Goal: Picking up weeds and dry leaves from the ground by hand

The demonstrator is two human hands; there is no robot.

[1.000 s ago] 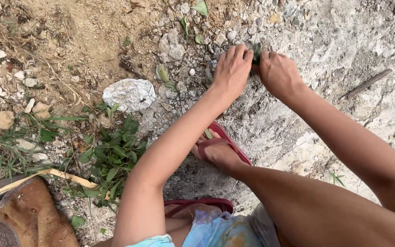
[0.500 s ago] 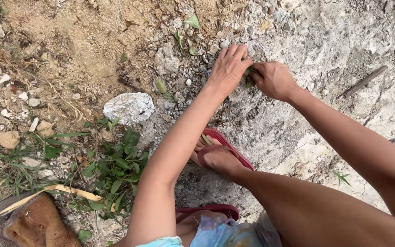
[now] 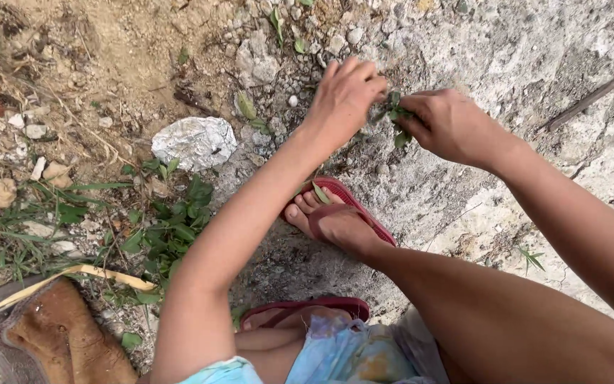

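The rocky ground [image 3: 520, 43] fills most of the view, pale and gravelly. On it, nearest the person, a foot in a red sandal [image 3: 353, 213] is planted; every place below is told from that sandal. To its left grows a clump of green weeds [image 3: 172, 231], and above the weeds lies a crumpled white stone [image 3: 195, 142]. Straight above the sandal the left hand [image 3: 342, 96] and right hand [image 3: 453, 124] meet on a small green sprig [image 3: 396, 114]. Each hand's grip is nearly closed, fingertips pinched on the sprig, the left at its upper end, the right at its leafy part. The sprig looks light, soft and easily torn; I judge the firmer stem a safer hold than the leaves.
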